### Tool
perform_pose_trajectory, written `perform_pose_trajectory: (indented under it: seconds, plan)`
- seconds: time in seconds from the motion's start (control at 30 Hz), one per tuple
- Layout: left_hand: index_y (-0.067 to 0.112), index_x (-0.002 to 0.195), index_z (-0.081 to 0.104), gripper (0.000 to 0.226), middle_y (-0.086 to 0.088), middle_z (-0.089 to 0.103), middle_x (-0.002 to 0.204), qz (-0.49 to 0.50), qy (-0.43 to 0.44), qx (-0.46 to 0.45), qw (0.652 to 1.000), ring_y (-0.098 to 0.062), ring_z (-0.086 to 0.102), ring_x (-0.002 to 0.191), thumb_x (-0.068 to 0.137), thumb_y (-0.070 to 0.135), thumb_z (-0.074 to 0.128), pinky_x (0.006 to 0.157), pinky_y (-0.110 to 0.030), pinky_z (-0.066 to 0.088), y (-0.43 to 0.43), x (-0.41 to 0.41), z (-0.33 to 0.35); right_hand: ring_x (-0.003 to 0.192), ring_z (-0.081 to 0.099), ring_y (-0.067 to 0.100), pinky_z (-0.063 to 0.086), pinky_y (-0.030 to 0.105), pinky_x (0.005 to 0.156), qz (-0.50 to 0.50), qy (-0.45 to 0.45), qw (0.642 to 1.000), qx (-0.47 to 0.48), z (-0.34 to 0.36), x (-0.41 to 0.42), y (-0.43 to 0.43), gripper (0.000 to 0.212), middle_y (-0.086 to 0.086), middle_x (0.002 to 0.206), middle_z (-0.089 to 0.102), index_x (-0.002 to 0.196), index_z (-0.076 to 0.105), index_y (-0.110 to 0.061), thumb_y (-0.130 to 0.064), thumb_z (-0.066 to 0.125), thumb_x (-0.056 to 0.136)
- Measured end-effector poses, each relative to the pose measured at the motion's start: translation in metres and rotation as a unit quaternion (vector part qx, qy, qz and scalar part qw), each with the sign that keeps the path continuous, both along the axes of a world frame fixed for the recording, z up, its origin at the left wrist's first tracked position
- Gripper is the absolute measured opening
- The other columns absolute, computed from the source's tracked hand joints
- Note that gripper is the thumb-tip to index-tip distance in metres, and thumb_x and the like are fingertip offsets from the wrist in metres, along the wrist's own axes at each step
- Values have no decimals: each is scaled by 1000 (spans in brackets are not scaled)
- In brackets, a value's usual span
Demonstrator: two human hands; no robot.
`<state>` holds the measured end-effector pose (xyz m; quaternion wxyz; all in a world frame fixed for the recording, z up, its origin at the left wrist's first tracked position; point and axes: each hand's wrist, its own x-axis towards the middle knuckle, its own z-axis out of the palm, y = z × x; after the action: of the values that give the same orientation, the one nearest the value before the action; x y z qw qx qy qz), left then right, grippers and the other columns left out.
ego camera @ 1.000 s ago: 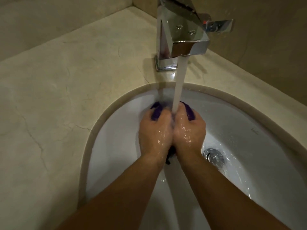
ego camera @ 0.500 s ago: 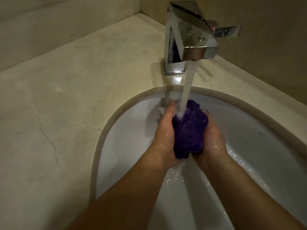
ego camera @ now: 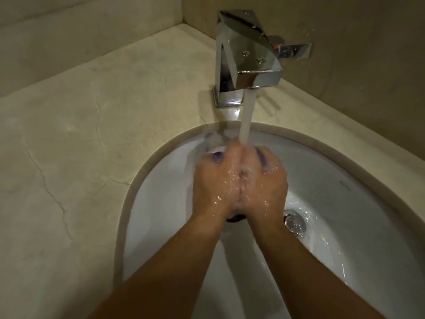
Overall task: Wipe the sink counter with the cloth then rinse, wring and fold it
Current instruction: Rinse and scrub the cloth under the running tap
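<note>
L hand (ego camera: 213, 183) & R hand (ego camera: 268, 184) fingers clenched round soaked cloth (ego camera: 262, 157) under tap (ego camera: 248, 58): soft, water-heavy, prob slippery, so grip bunched middle.

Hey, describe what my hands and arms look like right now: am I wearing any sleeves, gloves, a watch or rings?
Nothing worn shows. The left hand and right hand are gloveless, wet and glistening. The left forearm and right forearm are bare down to the picture's bottom edge: no sleeve, watch or bracelet. No ring shows, though the fingers are blurred.
</note>
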<state>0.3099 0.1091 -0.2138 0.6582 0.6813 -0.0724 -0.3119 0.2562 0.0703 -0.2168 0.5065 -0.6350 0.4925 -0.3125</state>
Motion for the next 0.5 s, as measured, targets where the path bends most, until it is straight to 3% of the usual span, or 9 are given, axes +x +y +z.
perform_pose_trajectory:
  seconds: [0.13, 0.27, 0.33, 0.43, 0.5]
  plan:
    - [22, 72, 72, 24, -1, 72, 67, 33, -16, 29, 999, -27, 73, 74, 86, 37, 60, 78, -56, 61, -1, 4, -3, 55, 61, 4, 50, 25, 58, -19, -24, 1000, 3, 1, 2, -2, 25, -7, 60, 66, 69, 66, -20, -33, 65, 90]
    - [28, 67, 70, 25, 2, 72, 68, 27, -19, 39, 999, -24, 73, 77, 89, 29, 59, 83, -53, 60, -1, 5, -2, 62, 63, 7, 50, 28, 63, -2, -23, 1000, 21, 1, 2, -5, 19, -10, 64, 68, 72, 70, -27, -34, 63, 88]
    - [31, 78, 73, 21, 4, 75, 79, 9, 1, 21, 1000, -22, 73, 84, 90, 41, 60, 87, -51, 59, -1, 1, 3, 63, 64, 10, 53, 33, 66, -11, -42, 998, 50, 2, -2, -10, 20, -7, 64, 67, 69, 69, -25, -30, 64, 88]
    - [31, 106, 75, 59, -2, 77, 106, 1, 125, -23, 992, -27, 73, 100, 82, 78, 48, 92, -53, 57, -3, 3, 5, 72, 67, 20, 54, 38, 69, -55, -121, 980, 148, 7, -9, -20, 14, 0, 73, 70, 79, 75, -16, -24, 66, 85]
    - [29, 116, 73, 65, -5, 77, 111, 2, 203, -41, 978, -31, 73, 102, 85, 80, 46, 92, -53, 58, 0, 5, 6, 81, 71, 23, 56, 38, 72, -70, -180, 954, 229, 11, -11, -24, 17, 5, 86, 73, 88, 76, -14, -28, 68, 85]
